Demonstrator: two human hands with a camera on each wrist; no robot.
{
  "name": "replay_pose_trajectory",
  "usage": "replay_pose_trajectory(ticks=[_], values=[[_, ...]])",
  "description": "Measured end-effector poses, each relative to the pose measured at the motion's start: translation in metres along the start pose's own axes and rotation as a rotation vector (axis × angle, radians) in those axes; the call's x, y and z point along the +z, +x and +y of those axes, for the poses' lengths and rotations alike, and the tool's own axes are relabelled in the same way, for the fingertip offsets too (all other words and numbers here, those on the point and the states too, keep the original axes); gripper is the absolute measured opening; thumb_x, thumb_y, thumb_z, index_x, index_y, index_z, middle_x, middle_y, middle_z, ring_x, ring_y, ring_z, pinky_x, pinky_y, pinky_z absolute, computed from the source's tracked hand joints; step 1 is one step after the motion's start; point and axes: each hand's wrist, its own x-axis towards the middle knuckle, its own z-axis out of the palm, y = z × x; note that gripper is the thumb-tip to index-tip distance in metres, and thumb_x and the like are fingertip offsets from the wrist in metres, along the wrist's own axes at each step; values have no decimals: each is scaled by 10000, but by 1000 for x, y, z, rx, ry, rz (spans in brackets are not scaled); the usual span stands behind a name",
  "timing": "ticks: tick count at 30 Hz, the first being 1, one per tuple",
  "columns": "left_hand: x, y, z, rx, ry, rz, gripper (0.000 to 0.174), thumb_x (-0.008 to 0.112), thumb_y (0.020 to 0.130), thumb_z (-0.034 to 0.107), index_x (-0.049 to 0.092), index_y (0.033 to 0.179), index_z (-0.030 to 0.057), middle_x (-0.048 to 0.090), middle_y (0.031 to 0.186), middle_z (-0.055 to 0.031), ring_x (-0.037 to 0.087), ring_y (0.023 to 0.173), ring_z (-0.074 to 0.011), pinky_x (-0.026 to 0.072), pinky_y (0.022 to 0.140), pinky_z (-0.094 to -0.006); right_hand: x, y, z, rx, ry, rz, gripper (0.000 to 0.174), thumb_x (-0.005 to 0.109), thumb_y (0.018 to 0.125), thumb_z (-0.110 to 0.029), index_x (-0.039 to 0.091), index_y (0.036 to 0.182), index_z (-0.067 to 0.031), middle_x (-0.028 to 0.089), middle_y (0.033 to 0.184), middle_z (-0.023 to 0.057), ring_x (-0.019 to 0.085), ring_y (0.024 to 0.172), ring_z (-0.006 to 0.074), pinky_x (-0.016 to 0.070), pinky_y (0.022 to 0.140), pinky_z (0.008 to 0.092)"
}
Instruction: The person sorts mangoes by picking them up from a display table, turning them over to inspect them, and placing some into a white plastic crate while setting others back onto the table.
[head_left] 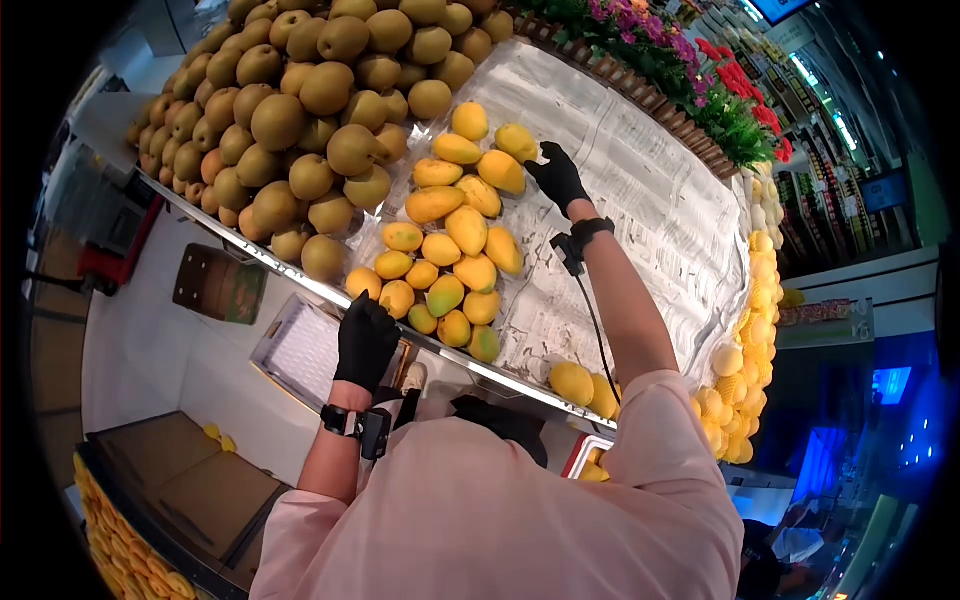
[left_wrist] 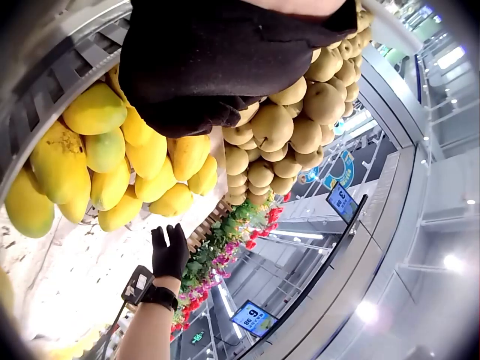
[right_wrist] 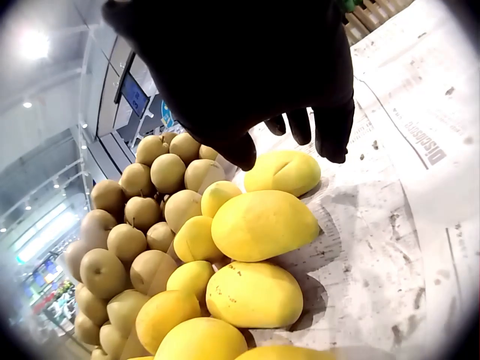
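Ripe yellow mangoes (head_left: 466, 230), a few tinged green, lie in rows on a newspaper-covered display counter (head_left: 640, 190). My right hand (head_left: 559, 178), in a black glove, reaches to the far end of the rows. Its fingers are spread and slightly bent beside the end mango (head_left: 515, 142); in the right wrist view the fingertips hang just over a mango (right_wrist: 282, 173), not gripping it. My left hand (head_left: 367, 340), also black-gloved, is at the counter's front edge by the nearest mangoes, fingers loosely curled, with nothing visible in them.
A tall heap of brown-skinned pears (head_left: 300, 120) stands left of the mangoes. Flowers (head_left: 735, 85) and a small wooden fence (head_left: 640, 95) line the back. Netted yellow fruit (head_left: 745, 350) borders the right. Two larger mangoes (head_left: 572, 383) sit near the front edge; a white crate (head_left: 300, 345) is below.
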Motion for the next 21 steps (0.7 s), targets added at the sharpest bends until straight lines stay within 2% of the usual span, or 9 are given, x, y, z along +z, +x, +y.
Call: replay_pose_trajectory(ticks=[2,6,7,12,14,15,18,21], values=[[4,-6,0,26,-18,89,324,463,984,291,401,678,201,336,576,40,366,496,-113,330,489,-263,5,17,-3,16,-38,-10,596,719,790,-290,509,1277,-19,584,1227,222,568,1137,352,474,934,394],[-16,-8,3,62,-45,81,313,456,982,283,417,686,191,352,565,40,388,502,-113,335,485,-268,23,47,6,-35,-103,6,598,732,760,-329,531,1236,-30,614,1169,228,590,1091,360,482,919,402],[-8,-12,5,64,-72,156,315,450,982,273,409,683,181,348,560,37,389,501,-116,337,480,-273,24,52,5,-27,-114,-12,607,742,747,-341,536,1229,-35,620,1160,225,595,1084,358,484,913,404],[-18,-10,8,83,-72,78,335,401,997,295,400,684,175,363,560,26,408,503,-131,347,468,-288,26,65,5,-1,-82,-128,642,792,684,-393,576,1184,-52,640,1133,204,608,1066,349,501,885,403],[-18,-8,7,95,-64,80,343,391,999,300,398,680,175,364,558,24,415,504,-135,353,469,-290,22,66,-3,5,-76,-162,633,818,639,-428,617,1108,-52,648,1116,197,616,1055,341,509,873,390],[-18,-9,4,156,-22,7,215,491,953,246,474,750,177,411,580,43,402,498,-105,338,448,-235,20,65,-6,10,-60,-183,633,824,629,-431,623,1092,-48,650,1109,194,619,1049,338,510,872,387],[-16,-8,6,115,-78,6,221,487,953,243,466,743,178,409,582,39,405,502,-106,338,446,-237,23,77,4,2,-54,-224,709,845,605,-442,603,1127,-28,650,1109,184,623,1037,320,504,884,377],[-8,-5,9,102,-72,166,296,471,971,263,415,694,175,370,559,35,405,484,-113,344,463,-260,23,76,2,5,-87,-177,757,854,591,-453,592,1149,-14,648,1112,182,628,1025,309,505,877,368]])
